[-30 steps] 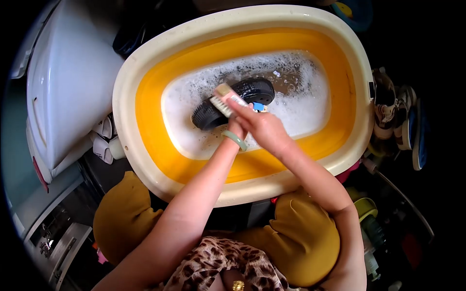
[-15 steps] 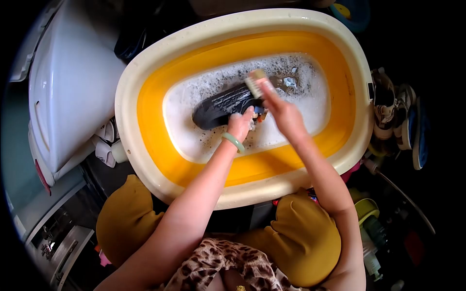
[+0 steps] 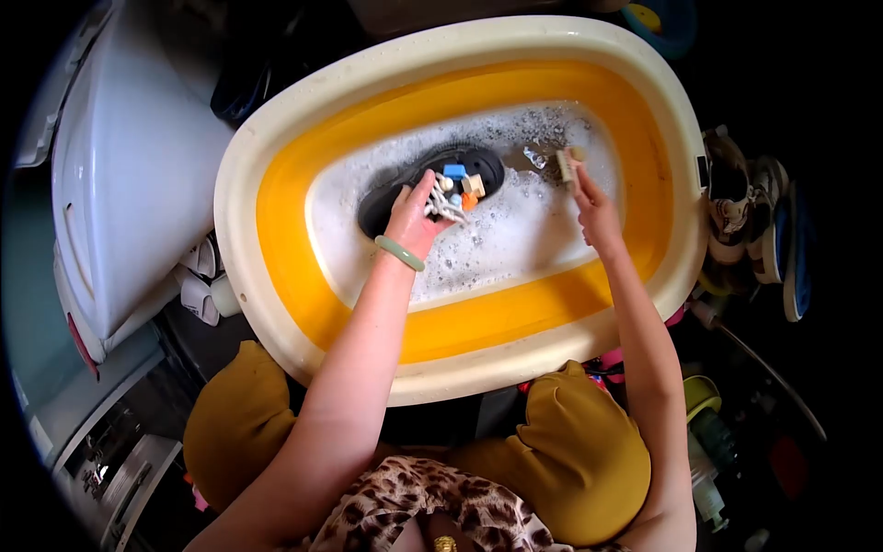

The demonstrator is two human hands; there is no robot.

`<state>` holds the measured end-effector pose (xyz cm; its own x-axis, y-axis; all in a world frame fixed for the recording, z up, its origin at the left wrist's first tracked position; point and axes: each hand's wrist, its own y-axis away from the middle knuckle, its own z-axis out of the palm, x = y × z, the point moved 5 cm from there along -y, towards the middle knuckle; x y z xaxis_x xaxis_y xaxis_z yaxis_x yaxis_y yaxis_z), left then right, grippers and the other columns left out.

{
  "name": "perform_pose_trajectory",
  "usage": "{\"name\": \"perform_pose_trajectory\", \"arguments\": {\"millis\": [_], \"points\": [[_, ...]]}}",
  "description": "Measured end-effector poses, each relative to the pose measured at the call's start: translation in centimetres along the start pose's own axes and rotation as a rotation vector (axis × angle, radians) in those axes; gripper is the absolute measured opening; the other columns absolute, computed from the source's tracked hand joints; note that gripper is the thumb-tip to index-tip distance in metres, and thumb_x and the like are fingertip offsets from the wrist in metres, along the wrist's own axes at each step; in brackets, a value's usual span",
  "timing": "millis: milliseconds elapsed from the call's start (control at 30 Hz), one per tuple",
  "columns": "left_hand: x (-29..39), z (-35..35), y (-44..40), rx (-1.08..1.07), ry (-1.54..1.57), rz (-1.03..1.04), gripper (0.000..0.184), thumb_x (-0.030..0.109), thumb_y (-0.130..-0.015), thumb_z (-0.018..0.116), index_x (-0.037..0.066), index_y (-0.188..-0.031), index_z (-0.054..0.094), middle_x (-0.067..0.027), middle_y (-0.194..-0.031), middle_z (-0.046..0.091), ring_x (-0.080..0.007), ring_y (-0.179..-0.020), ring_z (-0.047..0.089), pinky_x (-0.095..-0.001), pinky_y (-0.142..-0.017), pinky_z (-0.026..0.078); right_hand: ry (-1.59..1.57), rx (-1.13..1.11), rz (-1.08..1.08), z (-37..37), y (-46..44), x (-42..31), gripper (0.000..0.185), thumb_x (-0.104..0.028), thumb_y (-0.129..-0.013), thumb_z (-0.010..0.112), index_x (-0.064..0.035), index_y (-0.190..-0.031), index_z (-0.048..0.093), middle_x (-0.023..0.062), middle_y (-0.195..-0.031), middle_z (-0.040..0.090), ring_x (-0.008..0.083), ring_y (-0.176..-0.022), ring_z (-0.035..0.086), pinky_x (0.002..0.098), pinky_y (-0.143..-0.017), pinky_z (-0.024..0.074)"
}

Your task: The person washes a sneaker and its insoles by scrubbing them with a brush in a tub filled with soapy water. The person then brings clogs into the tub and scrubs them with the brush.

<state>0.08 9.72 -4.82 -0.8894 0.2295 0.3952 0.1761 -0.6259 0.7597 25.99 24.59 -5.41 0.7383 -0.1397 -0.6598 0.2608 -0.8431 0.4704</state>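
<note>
Left: large white fixture (image 3: 138, 184), pale footwear (image 3: 197, 296) near its lower edge. Right: shoes (image 3: 729, 216) close together. Lower right: green dish (image 3: 705, 394). Top right: blue bowl (image 3: 679, 39).

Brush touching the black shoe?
Apart. The head view shows the brush, in the right hand, off to the right of the black shoe, with sudsy water between them.

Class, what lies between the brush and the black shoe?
Head view: foamy water with a bright, unclear patch lies between the brush and the black shoe.
</note>
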Motion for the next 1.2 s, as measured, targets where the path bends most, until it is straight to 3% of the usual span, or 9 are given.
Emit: {"name": "perform_pose_trajectory", "arguments": {"millis": [67, 267, 367, 433, 467, 567, 800, 1033, 1200], "points": [[0.4, 0.2, 0.8, -0.031, -0.028, -0.004, 0.032, 0.026, -0.086, 0.063, 0.008, -0.106, 0.045, -0.0081, -0.107, 0.054, -0.0230, -0.100, 0.055, -0.0492, -0.081, 0.050, -0.244, -0.032, 0.228, 0.0, 0.9, 1.4, 0.039, -0.021, -0.091, 0.052, -0.0225, -0.130, 0.049, 0.0061, -0.095, 0.066, 0.0140, -0.063, 0.057, 0.0274, -0.050, 0.0444], [2.4, -2.0, 2.9, 0.384, -0.470, 0.002, 0.040, 0.041, -0.085, 0.059, 0.009, -0.109, 0.054, -0.0058, -0.106, 0.057, -0.0178, -0.095, 0.056, -0.0374, -0.067, 0.049, -0.252, 0.029, 0.124, 0.1, 0.2, 1.3, 0.044, -0.017, -0.090, 0.053, -0.0189, -0.133, 0.045, 0.0051, -0.112, 0.061, 0.0081, -0.064, 0.052, 0.0232, -0.044, 0.0399], [5.0, -3.1, 3.3, 0.497, -0.791, 0.222, 0.040, 0.031, -0.083, 0.062, 0.009, -0.116, 0.052, -0.0130, -0.108, 0.057, -0.0224, -0.094, 0.057, -0.0330, -0.081, 0.046, -0.240, 0.018, 0.149, -0.1, 0.7, 1.1, 0.044, -0.017, -0.090, 0.053, -0.0196, -0.133, 0.045, 0.0054, -0.114, 0.061, 0.0081, -0.065, 0.053, 0.0231, -0.045, 0.0409], [7.6, -2.0, 3.7, 0.487, -1.515, 0.858, 0.048, 0.013, -0.075, 0.069, 0.007, -0.118, 0.051, -0.0140, -0.110, 0.056, -0.0220, -0.097, 0.056, -0.0332, -0.084, 0.046, -0.221, 0.000, 0.171, 0.0, 0.8, 1.3, 0.044, -0.017, -0.090, 0.053, -0.0197, -0.133, 0.045, 0.0054, -0.115, 0.060, 0.0085, -0.068, 0.054, 0.0230, -0.047, 0.0419], [8.2, -2.7, 3.0, 0.485, -1.522, 0.859, 0.048, 0.013, -0.075, 0.069, 0.007, -0.118, 0.051, -0.0140, -0.110, 0.056, -0.0220, -0.097, 0.056, -0.0332, -0.084, 0.046, -0.227, 0.001, 0.173, 0.3, 0.6, 1.7, 0.044, -0.017, -0.090, 0.053, -0.0197, -0.133, 0.045, 0.0054, -0.115, 0.060, 0.0085, -0.068, 0.054, 0.0230, -0.047, 0.0419], [7.1, -4.1, -0.1, 0.070, -1.342, 0.191, 0.064, 0.006, -0.069, 0.073, 0.007, -0.127, 0.046, -0.0129, -0.117, 0.054, -0.0221, -0.110, 0.050, -0.0327, -0.095, 0.040, -0.295, 0.069, 0.041, 1.0, -0.5, 2.9, 0.044, -0.017, -0.091, 0.052, -0.0208, -0.134, 0.045, -0.0048, -0.078, 0.050, 0.0041, -0.045, 0.034, 0.0219, -0.030, 0.0288], [4.3, -4.6, -1.5, -0.034, -1.466, 0.212, 0.073, 0.012, -0.065, 0.076, 0.005, -0.130, 0.043, -0.0157, -0.118, 0.054, -0.0249, -0.107, 0.054, -0.0330, -0.093, 0.043, -0.321, 0.049, 0.073, 0.6, 0.3, 2.1, 0.044, -0.018, -0.091, 0.053, -0.0209, -0.134, 0.045, -0.0044, -0.079, 0.050, 0.0041, -0.045, 0.033, 0.0220, -0.030, 0.0278], [2.4, -5.2, -1.6, 0.191, -1.442, 0.210, 0.065, 0.016, -0.064, 0.077, 0.003, -0.121, 0.049, -0.0153, -0.106, 0.060, -0.0251, -0.100, 0.058, -0.0314, -0.088, 0.045, -0.296, 0.037, 0.113, 0.3, 1.1, 1.2, 0.044, -0.016, -0.090, 0.054, -0.0208, -0.133, 0.046, -0.0039, -0.078, 0.050, 0.0045, -0.045, 0.034, 0.0221, -0.031, 0.0283], [1.5, -5.3, -1.6, 0.147, -1.248, 0.169, 0.060, 0.012, -0.064, 0.073, 0.000, -0.119, 0.049, -0.0170, -0.105, 0.060, -0.0273, -0.096, 0.058, -0.0319, -0.086, 0.045, -0.288, 0.058, 0.053, 0.7, 0.7, 1.7, 0.044, -0.016, -0.090, 0.054, -0.0214, -0.133, 0.046, -0.0037, -0.074, 0.048, 0.0046, -0.045, 0.035, 0.0227, -0.032, 0.0291]]}}
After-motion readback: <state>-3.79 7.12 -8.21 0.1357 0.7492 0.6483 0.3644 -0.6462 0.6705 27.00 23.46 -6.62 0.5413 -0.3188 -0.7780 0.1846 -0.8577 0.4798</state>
